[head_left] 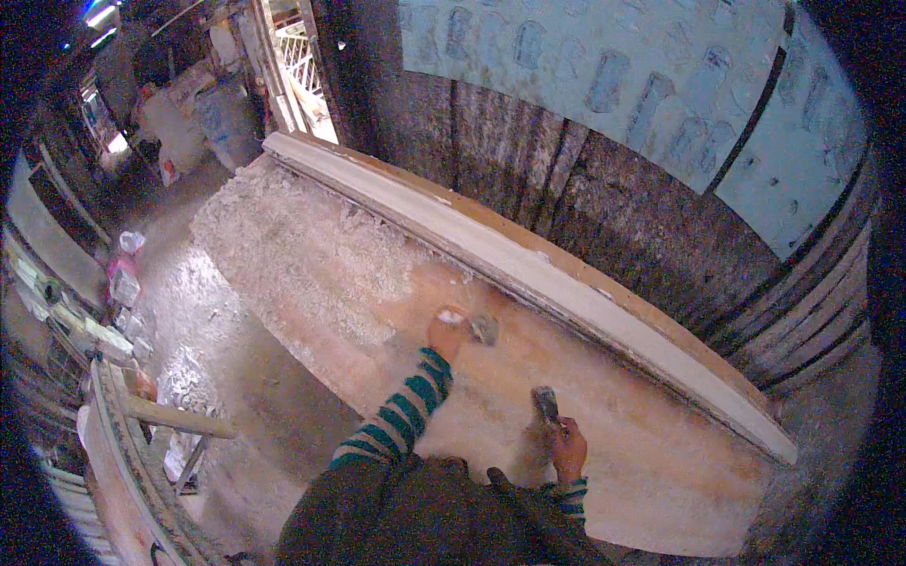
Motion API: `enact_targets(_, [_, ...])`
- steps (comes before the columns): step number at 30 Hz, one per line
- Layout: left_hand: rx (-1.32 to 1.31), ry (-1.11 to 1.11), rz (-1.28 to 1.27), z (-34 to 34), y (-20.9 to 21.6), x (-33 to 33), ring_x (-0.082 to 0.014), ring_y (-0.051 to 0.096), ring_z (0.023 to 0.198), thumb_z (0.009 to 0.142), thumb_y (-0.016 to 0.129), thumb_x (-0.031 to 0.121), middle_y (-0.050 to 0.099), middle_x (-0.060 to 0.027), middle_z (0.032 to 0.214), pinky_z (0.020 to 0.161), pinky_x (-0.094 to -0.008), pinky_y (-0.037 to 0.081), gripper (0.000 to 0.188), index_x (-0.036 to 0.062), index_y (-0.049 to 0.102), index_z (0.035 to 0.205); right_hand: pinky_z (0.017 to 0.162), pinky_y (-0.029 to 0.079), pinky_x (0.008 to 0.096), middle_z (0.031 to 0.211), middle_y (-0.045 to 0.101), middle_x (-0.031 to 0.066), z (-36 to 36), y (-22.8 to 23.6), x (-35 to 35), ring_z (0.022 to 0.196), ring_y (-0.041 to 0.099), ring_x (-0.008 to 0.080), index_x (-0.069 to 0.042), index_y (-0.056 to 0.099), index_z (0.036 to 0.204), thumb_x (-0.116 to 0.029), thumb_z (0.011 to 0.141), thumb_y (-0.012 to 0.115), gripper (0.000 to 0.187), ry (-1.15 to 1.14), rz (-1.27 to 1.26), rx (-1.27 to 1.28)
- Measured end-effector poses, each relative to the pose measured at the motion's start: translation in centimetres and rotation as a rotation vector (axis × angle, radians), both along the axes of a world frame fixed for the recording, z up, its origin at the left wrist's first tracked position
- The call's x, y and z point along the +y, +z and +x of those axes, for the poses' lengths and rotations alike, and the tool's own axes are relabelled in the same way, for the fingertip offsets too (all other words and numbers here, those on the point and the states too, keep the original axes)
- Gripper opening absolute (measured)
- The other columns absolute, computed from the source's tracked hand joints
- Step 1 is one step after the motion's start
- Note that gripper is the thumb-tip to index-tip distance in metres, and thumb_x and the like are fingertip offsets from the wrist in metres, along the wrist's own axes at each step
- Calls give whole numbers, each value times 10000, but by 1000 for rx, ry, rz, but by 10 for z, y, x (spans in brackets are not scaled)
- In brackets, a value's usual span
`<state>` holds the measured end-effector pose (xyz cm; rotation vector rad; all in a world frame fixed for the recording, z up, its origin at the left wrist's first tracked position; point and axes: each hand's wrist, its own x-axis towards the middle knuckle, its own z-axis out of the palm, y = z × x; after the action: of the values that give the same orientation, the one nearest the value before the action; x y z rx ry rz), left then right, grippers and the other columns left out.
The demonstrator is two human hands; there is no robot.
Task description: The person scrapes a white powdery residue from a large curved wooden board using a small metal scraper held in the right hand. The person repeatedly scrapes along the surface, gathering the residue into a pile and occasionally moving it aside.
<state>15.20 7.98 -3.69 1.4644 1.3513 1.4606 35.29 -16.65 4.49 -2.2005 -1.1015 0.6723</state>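
My right hand [569, 453] is closed round the handle of a putty knife [545, 403]. The knife's dark, whitish-smeared blade points away from me, over the orange-brown work board [604, 415]. Farther ahead and to the left, my left hand [446, 337] is closed on a grey, flat-looking tool [484, 329], its exact kind too small and blurred to tell. A white patch shows at the fingers of that hand. Lumpy white plaster [311, 255] covers the far left part of the board, and a long white moulding [528, 269] runs along its far edge.
Behind the board stands a dark, stained wall with light blue panels [604, 75] above. A bright opening [302, 71] is at the far end. On the left, a wooden pole [179, 416] juts over the white-spattered floor, with pink and white bags [125, 281] beyond.
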Motion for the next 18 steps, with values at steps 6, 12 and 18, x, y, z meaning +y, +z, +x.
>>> enact_targets(6, [37,121,-68,-39,12,37,-184,567,685,710,647,37,577,-59,765,630,-293,478,195,47,550,879,652,481,405,855,643,148,1,-2,73,761,616,333,-96,605,972,-283,801,600,253,153,14,-171])
enact_targets(12, [-114,133,-103,-145,34,27,-146,555,734,731,641,28,549,-61,865,651,-266,481,208,45,519,899,695,485,404,883,645,127,-34,-25,187,783,612,338,-105,616,984,-253,776,609,255,420,255,-144])
enact_targets(18, [-222,143,-130,-171,34,7,-122,545,746,722,653,10,557,-34,830,638,-255,470,225,57,520,896,719,488,401,896,646,126,-96,-27,274,814,609,333,-98,630,980,-272,754,623,286,408,322,-201])
